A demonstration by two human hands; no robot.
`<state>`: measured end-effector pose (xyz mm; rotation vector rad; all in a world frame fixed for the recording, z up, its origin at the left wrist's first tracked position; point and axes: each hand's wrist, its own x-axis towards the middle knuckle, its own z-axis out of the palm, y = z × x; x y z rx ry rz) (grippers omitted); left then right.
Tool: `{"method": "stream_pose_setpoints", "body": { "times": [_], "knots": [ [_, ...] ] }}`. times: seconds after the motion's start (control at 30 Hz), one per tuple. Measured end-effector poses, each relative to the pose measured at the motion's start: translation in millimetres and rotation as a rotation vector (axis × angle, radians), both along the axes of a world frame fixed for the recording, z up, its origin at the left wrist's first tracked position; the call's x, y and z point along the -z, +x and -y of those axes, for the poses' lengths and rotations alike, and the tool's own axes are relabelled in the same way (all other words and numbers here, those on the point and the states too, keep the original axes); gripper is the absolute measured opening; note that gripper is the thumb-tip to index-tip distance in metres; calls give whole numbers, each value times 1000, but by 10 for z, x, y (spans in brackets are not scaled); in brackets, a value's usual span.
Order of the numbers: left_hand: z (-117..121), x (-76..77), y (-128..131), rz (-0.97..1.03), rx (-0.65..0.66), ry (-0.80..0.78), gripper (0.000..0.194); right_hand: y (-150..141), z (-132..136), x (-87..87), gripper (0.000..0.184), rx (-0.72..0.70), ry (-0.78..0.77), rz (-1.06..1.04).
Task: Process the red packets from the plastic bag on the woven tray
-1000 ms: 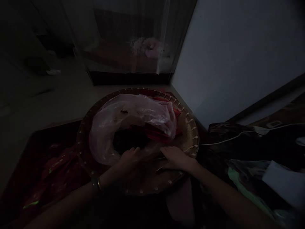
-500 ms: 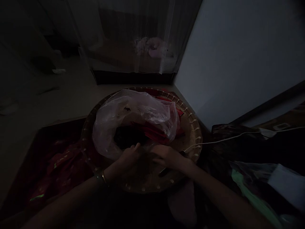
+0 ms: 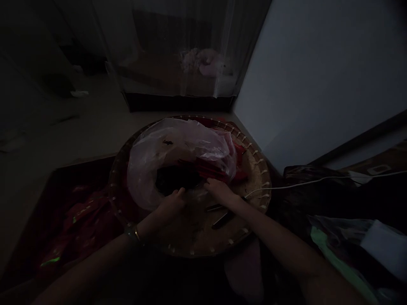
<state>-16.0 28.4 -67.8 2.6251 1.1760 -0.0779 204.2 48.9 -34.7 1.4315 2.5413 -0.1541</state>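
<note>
A clear plastic bag (image 3: 152,135) lies with its mouth spread wide in a round woven bamboo tray (image 3: 190,250). Dark contents (image 3: 173,180), too dim to name, show inside the bag. My left hand (image 3: 171,205) is closed at the bag's near edge, fingers bent together. Opposite it, my right hand (image 3: 221,190) pinches the near right edge of the bag. Red packets (image 3: 211,169) show at the bag's right side, partly under the plastic. Two dark slim tools (image 3: 222,219) lie on the tray below my right hand; their kind is unclear.
A white cord (image 3: 295,185) runs from the tray off to the right. Red packages (image 3: 82,212) fill a box at the left. A white wall (image 3: 318,76) rises at the right, and a translucent curtain (image 3: 178,42) hangs behind. Plastic-wrapped items (image 3: 381,245) lie at lower right.
My right hand has moved up and slightly right to the bag's edge, uncovering more of the dark tools. My left hand has stayed nearly in place. The bag's mouth has shifted slightly right.
</note>
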Motion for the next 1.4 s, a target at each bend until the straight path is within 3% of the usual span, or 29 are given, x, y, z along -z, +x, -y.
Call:
{"method": "stream_pose_setpoints", "body": {
  "times": [0.2, 0.33, 0.47, 0.6, 0.73, 0.83, 0.93, 1.17, 1.3, 1.4],
  "knots": [
    [47, -113, 79, -165, -2, 55, 20, 78, -44, -22, 18, 32, -124, -160],
    [88, -138, 101, -197, 52, 114, 20, -44, -61, 5, 24, -56, -22, -338],
    [96, -82, 101, -213, 107, 146, 22, -144, -95, 82, 29, -184, -39, -282],
    [99, -91, 98, -245, 93, 138, 22, -115, -119, 137, 24, -169, -108, -210],
    [98, -209, 107, -266, 29, 129, 21, -48, -116, 139, 20, -177, -7, -386],
    [84, -278, 108, -251, -4, 108, 21, 19, -134, 82, 21, -99, 212, -601],
    [76, -294, 97, -217, -12, 98, 21, 93, -170, 17, 24, 61, 366, -583],
    [118, -390, 154, -77, -68, 85, 24, 88, -165, -6, 19, 215, 240, -257],
    [88, -478, 215, 35, -62, 14, 24, 50, -145, -37, 25, 287, 204, -221],
    [61, -440, 202, 204, -128, -57, 28, 61, -156, -38, 29, 318, 211, -214]
  ]
}}
